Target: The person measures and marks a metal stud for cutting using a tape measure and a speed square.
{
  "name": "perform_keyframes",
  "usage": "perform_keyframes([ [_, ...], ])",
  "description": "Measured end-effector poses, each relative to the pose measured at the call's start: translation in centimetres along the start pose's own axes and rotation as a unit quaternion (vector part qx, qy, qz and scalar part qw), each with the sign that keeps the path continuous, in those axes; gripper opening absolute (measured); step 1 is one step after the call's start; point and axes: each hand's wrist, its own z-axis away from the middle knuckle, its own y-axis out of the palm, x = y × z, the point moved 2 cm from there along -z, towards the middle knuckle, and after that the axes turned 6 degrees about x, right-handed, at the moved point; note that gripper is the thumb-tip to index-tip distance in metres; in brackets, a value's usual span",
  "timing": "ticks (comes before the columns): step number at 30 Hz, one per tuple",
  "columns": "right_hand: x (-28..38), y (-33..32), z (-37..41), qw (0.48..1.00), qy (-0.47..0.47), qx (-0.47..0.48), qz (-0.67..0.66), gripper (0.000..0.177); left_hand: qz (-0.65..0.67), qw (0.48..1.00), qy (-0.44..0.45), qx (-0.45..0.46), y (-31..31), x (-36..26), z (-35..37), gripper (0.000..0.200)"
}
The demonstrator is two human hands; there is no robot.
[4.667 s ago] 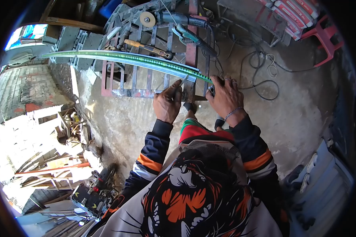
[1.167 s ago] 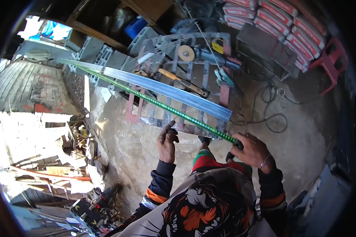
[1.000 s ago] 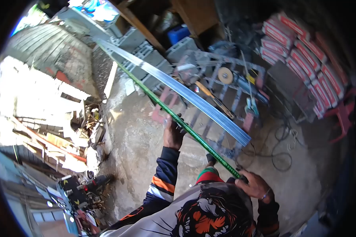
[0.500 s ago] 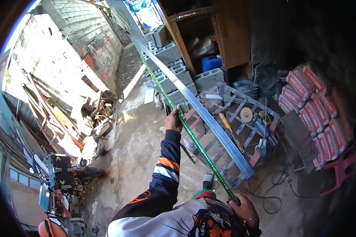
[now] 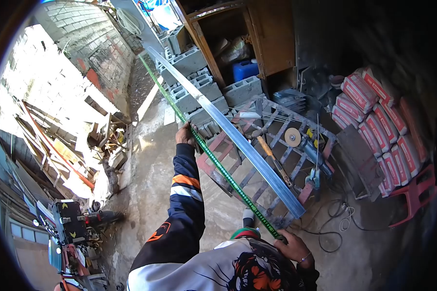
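The left hand (image 5: 185, 134) grips a green tape (image 5: 222, 169) partway along while the right hand (image 5: 294, 248) clasps its near end, beside a metal bar (image 5: 249, 153) lying across a slatted frame (image 5: 329, 146), and the tape's long far stretch might buckle if either hand twists.

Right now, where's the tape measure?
Head view, centre: green tape measure runs diagonally from the right hand past the left hand, image-left of the metal profile.

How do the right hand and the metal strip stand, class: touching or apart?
Apart; the head view shows floor between the right hand and the metal strip.
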Motion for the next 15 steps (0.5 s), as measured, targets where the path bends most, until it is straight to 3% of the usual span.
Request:
perform_keyframes([
  [4,-3.2,-0.2,0.6,1.0,0.004,0.009,-0.005,0.056,-0.022,1.0,0.005,-0.012,-1.0,-1.8,-1.7,0.018],
  [7,-10.4,-1.5,3.8,0.995,0.096,0.032,-0.021,0.051,-0.029,0.999,0.004,-0.04,-2.3,-2.8,-1.6,0.017],
  [9,-13.8,-2.2,7.5,0.949,0.233,0.102,-0.184,0.046,-0.041,0.998,-0.005,-0.038,-3.0,-3.2,-1.0,0.016],
  [10,-15.4,-2.3,8.7,0.946,0.244,0.094,-0.192,0.046,-0.044,0.998,-0.008,-0.04,-4.0,-3.3,-1.5,0.016],
  [12,-17.9,-2.2,10.3,0.97,0.181,0.09,-0.138,0.043,-0.052,0.998,-0.01,-0.034,-5.8,-3.7,-2.1,0.016],
  [15,-15.0,-2.7,10.1,0.965,0.17,0.1,-0.172,0.041,-0.05,0.998,0.013,-0.037,-4.9,-3.5,0.2,0.018],
])
